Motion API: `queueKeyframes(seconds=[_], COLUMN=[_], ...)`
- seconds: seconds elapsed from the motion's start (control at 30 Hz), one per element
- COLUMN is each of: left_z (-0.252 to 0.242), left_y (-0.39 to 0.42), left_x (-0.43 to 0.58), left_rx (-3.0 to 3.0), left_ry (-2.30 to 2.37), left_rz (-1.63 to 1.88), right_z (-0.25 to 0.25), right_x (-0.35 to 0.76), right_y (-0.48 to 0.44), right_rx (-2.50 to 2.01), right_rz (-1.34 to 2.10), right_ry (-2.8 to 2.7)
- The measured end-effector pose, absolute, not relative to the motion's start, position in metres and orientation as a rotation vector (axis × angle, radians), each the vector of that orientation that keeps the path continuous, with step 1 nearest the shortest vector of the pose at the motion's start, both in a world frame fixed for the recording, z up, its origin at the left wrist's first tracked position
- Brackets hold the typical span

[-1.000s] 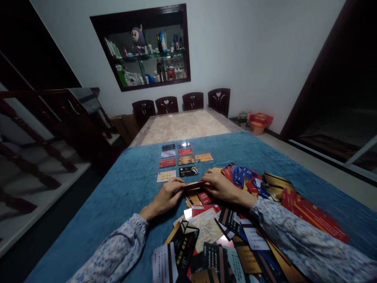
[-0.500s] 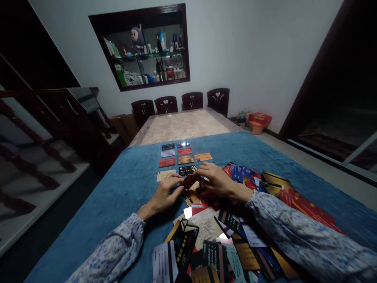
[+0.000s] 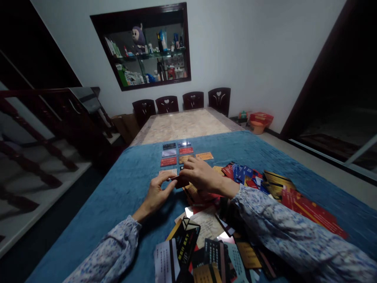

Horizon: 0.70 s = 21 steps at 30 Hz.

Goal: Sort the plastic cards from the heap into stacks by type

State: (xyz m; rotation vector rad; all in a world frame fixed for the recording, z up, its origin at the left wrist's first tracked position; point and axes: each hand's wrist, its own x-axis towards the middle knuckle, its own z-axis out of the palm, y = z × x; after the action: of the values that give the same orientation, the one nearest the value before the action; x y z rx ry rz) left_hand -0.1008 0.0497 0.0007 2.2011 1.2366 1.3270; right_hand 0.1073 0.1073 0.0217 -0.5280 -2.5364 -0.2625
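A dark red card [image 3: 180,182] is pinched between my two hands, tilted up above the blue cloth. My left hand [image 3: 159,188] grips its left edge between thumb and fingers. Over its right end curl the fingers of my right hand [image 3: 202,173], partly hiding it. Just beyond my hands, cards lie in short rows, among them a red card [image 3: 169,161], a silvery card [image 3: 169,153] and an orange card [image 3: 204,156]. Beneath and nearer to me spreads a loose heap of cards, with a black VIP card [image 3: 187,245] on it.
More cards, blue ones [image 3: 243,173] and red ones [image 3: 312,210], lie to the right, partly behind my right sleeve. The blue cloth [image 3: 118,204] covers the near part of the stone-topped table [image 3: 182,122]. Dark chairs [image 3: 193,100] stand at the far end.
Both hands have shifted left with the dark red card. My right hand now covers most of the black card in the nearest row.
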Motion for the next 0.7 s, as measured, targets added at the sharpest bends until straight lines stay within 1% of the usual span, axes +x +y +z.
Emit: queueKeyframes(seconds=[0.2, 0.43, 0.7], left_z=[-0.01, -0.021, -0.026], left_y=[0.043, 0.039, 0.041], left_x=[-0.112, -0.123, -0.144], left_rx=[2.055, 1.841, 1.852], left_ry=[1.332, 1.381, 1.359], left_rz=[1.352, 1.332, 1.241], right_z=[0.023, 0.004, -0.016], right_x=[0.093, 0.095, 0.094], right_y=[0.105, 0.097, 0.092], right_rx=[-0.526, -0.687, -0.764], right_rz=[-0.253, 0.009, 0.165], right_ry=[-2.571, -2.6, -2.678])
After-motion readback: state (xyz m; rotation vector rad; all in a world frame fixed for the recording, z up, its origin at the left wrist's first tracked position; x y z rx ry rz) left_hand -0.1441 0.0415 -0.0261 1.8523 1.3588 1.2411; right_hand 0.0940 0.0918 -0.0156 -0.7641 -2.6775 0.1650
